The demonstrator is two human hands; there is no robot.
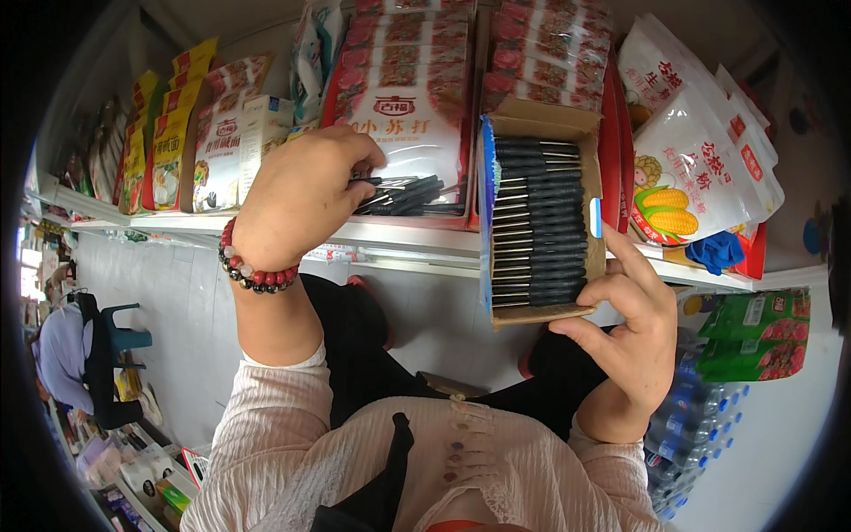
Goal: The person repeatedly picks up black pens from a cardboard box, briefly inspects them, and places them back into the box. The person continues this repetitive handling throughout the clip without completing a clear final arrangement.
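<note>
My right hand (628, 326) holds an open cardboard box (542, 123) by its lower right corner, tilted towards me in front of the shelf edge. Inside it, small black-handled screwdrivers (555, 233) are stacked in a row, most with metal shafts pointing left. A loose pile of similar screwdrivers (412, 198) lies on a white printed packet (415, 149) in a red-edged carton. At the left end of this pile is my left hand (306, 179), thumb and forefinger around some shafts. Whether it grips them cannot be told, as the other fingers are hidden.
Yellow packets (173, 149) and a small white carton (262, 126) stand left on the white shelf (412, 243). White bags picturing corn (691, 166) and a blue cloth (717, 251) are right. Below are green packets (758, 332) and bottles (678, 425). Another person (70, 352) is far left.
</note>
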